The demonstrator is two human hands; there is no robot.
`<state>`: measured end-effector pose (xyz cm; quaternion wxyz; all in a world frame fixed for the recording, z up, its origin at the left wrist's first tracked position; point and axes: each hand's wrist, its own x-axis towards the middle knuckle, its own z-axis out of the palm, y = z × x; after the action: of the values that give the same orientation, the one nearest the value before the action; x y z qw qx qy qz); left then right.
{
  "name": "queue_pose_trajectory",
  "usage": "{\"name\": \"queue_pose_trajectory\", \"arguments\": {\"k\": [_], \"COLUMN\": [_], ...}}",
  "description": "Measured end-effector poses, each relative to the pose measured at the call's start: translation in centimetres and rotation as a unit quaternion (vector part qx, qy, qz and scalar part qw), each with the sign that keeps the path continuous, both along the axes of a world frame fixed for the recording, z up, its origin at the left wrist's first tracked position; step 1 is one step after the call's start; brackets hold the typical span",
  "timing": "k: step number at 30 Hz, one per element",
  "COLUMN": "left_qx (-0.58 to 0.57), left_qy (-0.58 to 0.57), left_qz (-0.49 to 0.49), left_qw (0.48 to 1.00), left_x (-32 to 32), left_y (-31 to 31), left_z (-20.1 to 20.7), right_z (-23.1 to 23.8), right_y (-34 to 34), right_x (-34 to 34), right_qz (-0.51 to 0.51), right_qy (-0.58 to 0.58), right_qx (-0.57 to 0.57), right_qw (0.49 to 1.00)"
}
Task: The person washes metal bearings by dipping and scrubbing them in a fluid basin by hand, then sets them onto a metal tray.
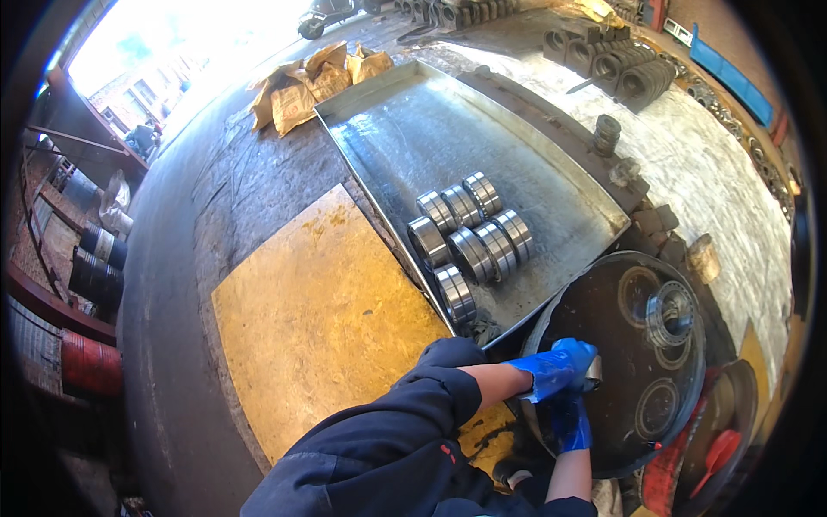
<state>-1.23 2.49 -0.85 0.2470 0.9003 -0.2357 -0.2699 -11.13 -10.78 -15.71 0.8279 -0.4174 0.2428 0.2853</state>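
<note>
Both my hands wear blue rubber gloves and meet over the left part of a round dark pan (699,379). My left hand (564,365) is closed around a shiny steel bearing (594,372), of which only a small edge shows. Just below it, my right hand (570,420) reaches up against the same spot; its fingers are hidden. Another steel bearing (669,314) sits at the pan's far right side. Several ring outlines (656,408) show on the pan's dark surface; whether these are parts under liquid I cannot tell.
Left of the pan, a long metal tray (568,164) holds several steel bearings (469,253) in rows. A yellow plate (319,302) lies beside it on the floor. Brown paper bags (293,102) stand beyond. A red-handled tool (717,457) rests in another vessel at the lower right.
</note>
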Motion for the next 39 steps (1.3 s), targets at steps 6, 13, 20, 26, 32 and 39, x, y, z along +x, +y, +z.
{"name": "queue_pose_trajectory", "arguments": {"k": [6, 13, 20, 26, 32, 39], "left_qx": [0.040, -0.004, 0.005, 0.044, 0.013, 0.022], "left_qy": [-0.022, -0.050, -0.020, -0.055, -0.057, -0.083], "left_qz": [-0.014, 0.037, 0.021, -0.011, 0.048, 0.075], "left_qw": [0.999, 0.998, 1.000, 0.997, 0.997, 0.993], "left_x": [0.6, -0.8, -0.2, 0.6, -1.1, -0.9], "left_y": [0.0, -0.6, -1.2, -1.3, -1.2, -0.9], "left_z": [-1.8, -0.7, -1.7, -3.8, -0.4, -1.5], "right_z": [-0.3, -0.3, -0.1, -0.3, -0.7, -0.2], "right_y": [1.4, 3.2, 0.7, 1.6, 3.1, 1.1], "right_x": [0.6, 1.4, 0.1, 0.7, 1.5, 0.5], "right_qz": [0.013, 0.017, 0.002, 0.014, 0.019, 0.008], "right_qy": [-0.001, -0.002, 0.003, 0.005, 0.003, -0.007], "right_qx": [0.008, 0.002, 0.002, 0.006, 0.006, 0.003], "right_qw": [1.000, 1.000, 1.000, 1.000, 1.000, 1.000]}}
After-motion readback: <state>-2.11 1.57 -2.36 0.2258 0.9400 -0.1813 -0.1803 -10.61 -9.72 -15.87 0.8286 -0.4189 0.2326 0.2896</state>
